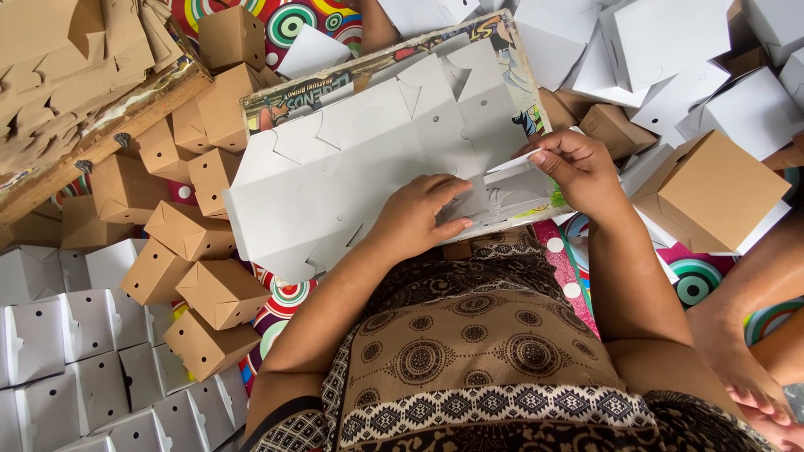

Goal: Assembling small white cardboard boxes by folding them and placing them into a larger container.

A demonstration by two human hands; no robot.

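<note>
Head view: left hand (416, 219) presses spread fingers flat on the white box blank (360, 159); right hand (578, 172) pinches its flap (512, 164).

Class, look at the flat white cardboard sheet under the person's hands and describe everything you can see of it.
The flat white die-cut cardboard sheet is an unfolded box blank, matte, with notched flaps, crease lines and small round holes. It lies tilted on a printed colourful board across the person's lap. The left hand presses flat on its near edge, and the right hand pinches and lifts a narrow flap at its right end. Folded brown and white boxes surround it.
</note>
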